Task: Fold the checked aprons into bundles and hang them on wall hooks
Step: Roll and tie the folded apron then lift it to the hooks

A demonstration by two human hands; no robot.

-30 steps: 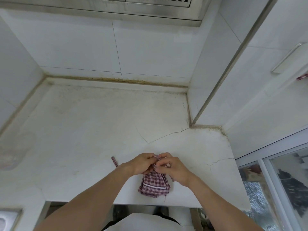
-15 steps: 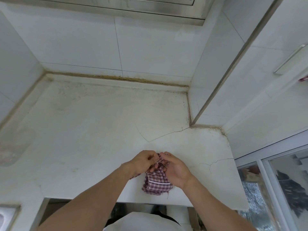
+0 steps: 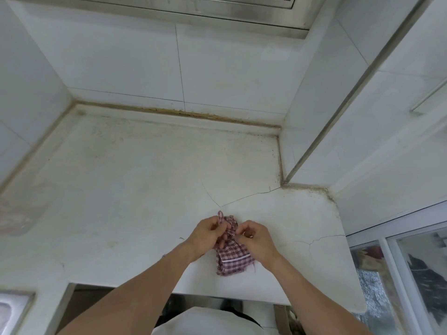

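A small bundle of red-and-white checked apron (image 3: 233, 261) lies on the white stone counter (image 3: 135, 189) near its front edge. My left hand (image 3: 208, 234) grips the bundle's upper part, and a loop of the apron's strap (image 3: 220, 217) sticks up above its fingers. My right hand (image 3: 256, 238) pinches the strap at the top of the bundle, just right of the left hand. Both hands hide the upper half of the bundle. No wall hook is in view.
White tiled walls close the counter at the back and left. A tiled pillar (image 3: 321, 112) juts in on the right. A steel hood edge (image 3: 242, 10) runs overhead. A sink corner (image 3: 12, 308) shows at bottom left, and a glass door (image 3: 411, 274) at the right.
The loose strap end that lay left of my left hand a second ago has been drawn in. A strap loop now stands above my left hand. The bundle sits tighter.
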